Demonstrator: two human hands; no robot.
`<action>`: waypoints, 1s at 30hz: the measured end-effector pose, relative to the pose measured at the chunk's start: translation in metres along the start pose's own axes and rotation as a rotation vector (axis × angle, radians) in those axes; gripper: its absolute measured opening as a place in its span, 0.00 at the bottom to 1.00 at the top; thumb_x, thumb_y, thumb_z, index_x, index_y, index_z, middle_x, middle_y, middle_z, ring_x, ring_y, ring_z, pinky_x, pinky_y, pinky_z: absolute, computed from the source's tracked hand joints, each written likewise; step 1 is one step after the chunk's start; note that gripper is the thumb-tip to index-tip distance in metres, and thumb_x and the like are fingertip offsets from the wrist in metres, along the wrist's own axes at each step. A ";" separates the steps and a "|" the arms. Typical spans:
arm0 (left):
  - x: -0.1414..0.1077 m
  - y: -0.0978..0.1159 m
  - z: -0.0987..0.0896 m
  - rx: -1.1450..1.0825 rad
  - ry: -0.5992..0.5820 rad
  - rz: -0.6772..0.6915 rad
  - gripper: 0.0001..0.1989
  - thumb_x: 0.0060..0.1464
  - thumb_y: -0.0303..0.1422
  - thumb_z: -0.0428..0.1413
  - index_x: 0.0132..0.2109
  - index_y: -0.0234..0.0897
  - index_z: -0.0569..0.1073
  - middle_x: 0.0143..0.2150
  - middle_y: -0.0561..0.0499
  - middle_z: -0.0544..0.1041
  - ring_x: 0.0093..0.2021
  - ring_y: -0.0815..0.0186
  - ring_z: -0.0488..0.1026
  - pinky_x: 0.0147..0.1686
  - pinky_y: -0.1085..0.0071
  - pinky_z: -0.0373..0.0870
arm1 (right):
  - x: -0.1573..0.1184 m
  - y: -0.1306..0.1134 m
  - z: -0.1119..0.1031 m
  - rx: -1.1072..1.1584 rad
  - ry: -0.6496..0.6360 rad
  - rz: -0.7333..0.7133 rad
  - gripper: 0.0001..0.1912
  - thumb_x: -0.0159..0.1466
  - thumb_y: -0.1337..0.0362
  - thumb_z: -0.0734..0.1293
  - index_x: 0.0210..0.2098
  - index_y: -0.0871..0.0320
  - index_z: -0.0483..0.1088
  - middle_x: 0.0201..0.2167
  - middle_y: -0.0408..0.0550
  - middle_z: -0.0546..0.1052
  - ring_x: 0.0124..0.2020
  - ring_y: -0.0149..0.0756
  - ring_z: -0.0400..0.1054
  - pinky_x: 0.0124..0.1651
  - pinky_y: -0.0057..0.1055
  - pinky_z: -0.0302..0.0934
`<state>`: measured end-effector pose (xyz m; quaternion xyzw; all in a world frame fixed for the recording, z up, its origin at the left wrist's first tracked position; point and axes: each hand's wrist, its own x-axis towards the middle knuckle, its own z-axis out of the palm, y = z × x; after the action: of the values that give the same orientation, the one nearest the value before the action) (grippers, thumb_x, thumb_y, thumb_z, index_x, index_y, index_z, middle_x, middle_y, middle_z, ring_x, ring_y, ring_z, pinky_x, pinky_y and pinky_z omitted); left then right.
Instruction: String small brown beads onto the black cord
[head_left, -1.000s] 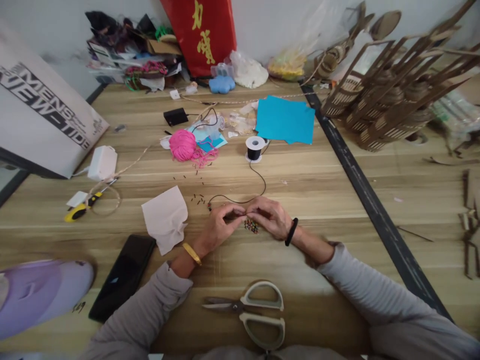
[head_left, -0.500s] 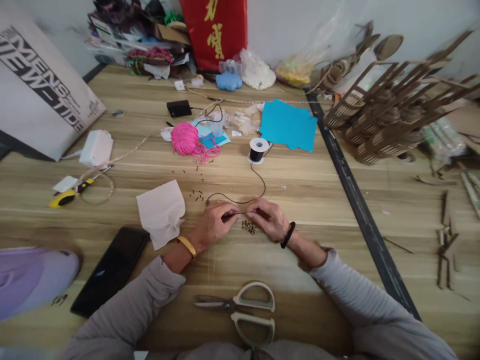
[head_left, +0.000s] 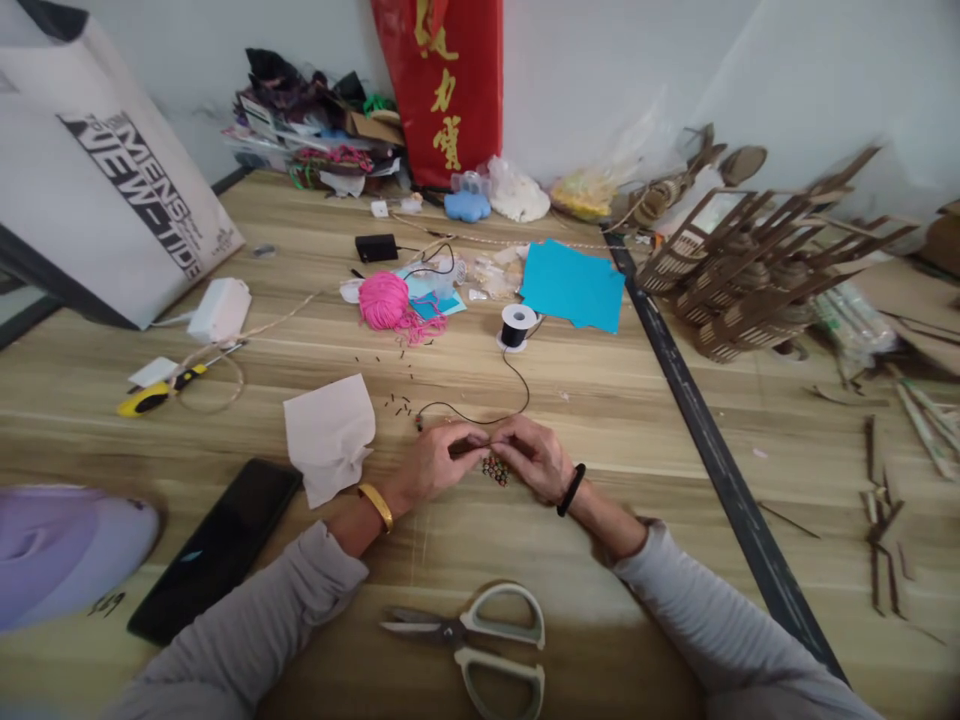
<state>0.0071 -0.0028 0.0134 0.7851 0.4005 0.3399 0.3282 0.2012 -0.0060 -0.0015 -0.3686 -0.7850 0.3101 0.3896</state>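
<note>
Both hands meet over the middle of the table, pinching a thin black cord [head_left: 514, 372] that curves back to a white spool of black cord [head_left: 517, 327]. My left hand [head_left: 435, 462], above a gold bangle, has thumb and fingers closed on the cord. Close against it, my right hand [head_left: 534, 455], with a black band at the wrist, pinches the cord too. Just beneath the fingertips lies a small pile of coloured beads [head_left: 495, 470]. A bead or two [head_left: 418, 422] sits by the cord left of my left hand. Fingers hide the cord between them.
Scissors [head_left: 469, 632] lie in front of me. A black phone [head_left: 217, 550] and a crumpled tissue [head_left: 330, 438] are at left. Farther back are pink yarn [head_left: 386, 302], blue sheets [head_left: 574, 285] and dark small pieces [head_left: 397, 404]. Brown wooden models [head_left: 735, 270] stand at right.
My hands have come closer together, so the short stretch of cord between them has narrowed. The camera view has tilted up slightly, and the things on the table otherwise stay put.
</note>
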 end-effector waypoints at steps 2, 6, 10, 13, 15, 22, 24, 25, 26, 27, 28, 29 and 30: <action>0.001 0.000 0.000 -0.035 -0.003 -0.030 0.03 0.52 0.27 0.58 0.36 0.34 0.76 0.34 0.48 0.80 0.34 0.65 0.76 0.37 0.70 0.72 | 0.000 -0.001 0.000 0.001 -0.001 -0.003 0.11 0.67 0.58 0.61 0.34 0.58 0.70 0.30 0.49 0.75 0.32 0.35 0.68 0.36 0.32 0.63; 0.002 -0.001 -0.001 -0.034 -0.008 -0.050 0.03 0.52 0.27 0.58 0.34 0.35 0.77 0.32 0.49 0.80 0.32 0.67 0.74 0.35 0.71 0.70 | 0.000 -0.002 0.000 -0.007 0.017 0.003 0.11 0.66 0.58 0.63 0.34 0.58 0.70 0.30 0.48 0.75 0.32 0.35 0.68 0.36 0.31 0.63; 0.002 -0.001 -0.002 -0.079 0.007 -0.070 0.03 0.52 0.26 0.58 0.35 0.34 0.77 0.33 0.49 0.80 0.33 0.67 0.75 0.34 0.73 0.70 | -0.002 -0.002 -0.001 -0.071 0.075 0.017 0.12 0.63 0.56 0.66 0.36 0.59 0.70 0.29 0.48 0.73 0.31 0.35 0.67 0.34 0.31 0.61; 0.002 0.000 -0.002 -0.094 0.016 -0.057 0.03 0.52 0.25 0.57 0.34 0.34 0.76 0.32 0.49 0.79 0.32 0.67 0.74 0.33 0.73 0.70 | -0.002 -0.001 -0.002 -0.104 0.042 0.018 0.12 0.64 0.56 0.65 0.35 0.59 0.69 0.28 0.47 0.72 0.31 0.35 0.65 0.34 0.31 0.59; 0.001 -0.001 -0.001 -0.092 0.025 -0.041 0.03 0.52 0.25 0.57 0.33 0.34 0.76 0.31 0.50 0.79 0.32 0.68 0.74 0.33 0.74 0.69 | -0.001 -0.001 -0.002 -0.107 0.010 0.002 0.13 0.66 0.56 0.63 0.33 0.59 0.69 0.27 0.47 0.71 0.30 0.34 0.65 0.34 0.31 0.58; -0.001 -0.003 0.004 -0.123 0.014 -0.038 0.02 0.52 0.26 0.57 0.34 0.33 0.75 0.32 0.49 0.79 0.32 0.68 0.74 0.34 0.73 0.71 | -0.001 -0.001 -0.001 -0.094 -0.042 -0.067 0.15 0.69 0.57 0.58 0.32 0.58 0.69 0.27 0.48 0.72 0.31 0.35 0.65 0.35 0.32 0.59; -0.002 -0.003 0.005 -0.154 0.002 -0.065 0.03 0.52 0.27 0.57 0.35 0.33 0.75 0.32 0.49 0.79 0.31 0.68 0.74 0.33 0.73 0.70 | -0.001 -0.001 -0.001 -0.094 -0.046 -0.064 0.15 0.69 0.57 0.58 0.33 0.58 0.69 0.28 0.48 0.73 0.31 0.36 0.65 0.36 0.33 0.59; -0.002 -0.003 0.005 -0.171 -0.002 -0.078 0.03 0.52 0.28 0.57 0.35 0.33 0.75 0.32 0.49 0.79 0.30 0.68 0.73 0.32 0.74 0.70 | -0.001 -0.002 -0.001 -0.096 -0.047 -0.059 0.15 0.69 0.57 0.57 0.33 0.58 0.69 0.28 0.48 0.73 0.31 0.36 0.65 0.36 0.33 0.60; -0.001 -0.003 0.005 -0.187 -0.003 -0.088 0.03 0.52 0.28 0.58 0.35 0.33 0.75 0.31 0.49 0.78 0.29 0.69 0.73 0.31 0.74 0.70 | -0.001 -0.002 -0.001 -0.101 -0.046 -0.052 0.15 0.69 0.56 0.57 0.33 0.58 0.68 0.27 0.48 0.73 0.31 0.36 0.65 0.36 0.33 0.60; -0.001 -0.003 0.005 -0.199 -0.003 -0.097 0.03 0.51 0.29 0.58 0.34 0.33 0.75 0.30 0.50 0.78 0.29 0.69 0.72 0.30 0.74 0.69 | -0.001 -0.003 0.000 -0.107 -0.044 -0.046 0.16 0.69 0.56 0.57 0.33 0.58 0.68 0.27 0.48 0.72 0.31 0.36 0.65 0.36 0.33 0.60; -0.001 -0.004 0.006 -0.210 -0.004 -0.106 0.03 0.51 0.29 0.58 0.33 0.33 0.75 0.29 0.50 0.77 0.28 0.69 0.72 0.30 0.75 0.69 | -0.001 -0.003 0.000 -0.112 -0.042 -0.042 0.16 0.69 0.56 0.57 0.32 0.58 0.68 0.27 0.48 0.72 0.31 0.36 0.65 0.35 0.33 0.60; -0.001 -0.004 0.006 -0.223 -0.006 -0.115 0.03 0.51 0.29 0.57 0.32 0.32 0.75 0.28 0.50 0.77 0.28 0.70 0.71 0.29 0.75 0.68 | -0.001 -0.004 0.000 -0.115 -0.041 -0.042 0.16 0.69 0.56 0.57 0.32 0.58 0.68 0.27 0.48 0.72 0.31 0.36 0.65 0.36 0.33 0.60; -0.001 -0.005 0.006 -0.236 -0.010 -0.122 0.04 0.51 0.29 0.57 0.32 0.32 0.75 0.27 0.51 0.77 0.27 0.70 0.71 0.29 0.75 0.68 | -0.001 -0.004 0.000 -0.115 -0.040 -0.045 0.16 0.69 0.56 0.57 0.32 0.58 0.68 0.27 0.48 0.72 0.31 0.36 0.65 0.36 0.33 0.60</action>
<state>0.0100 -0.0028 0.0061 0.7167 0.4032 0.3604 0.4403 0.2005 -0.0091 0.0013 -0.3661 -0.8174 0.2629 0.3588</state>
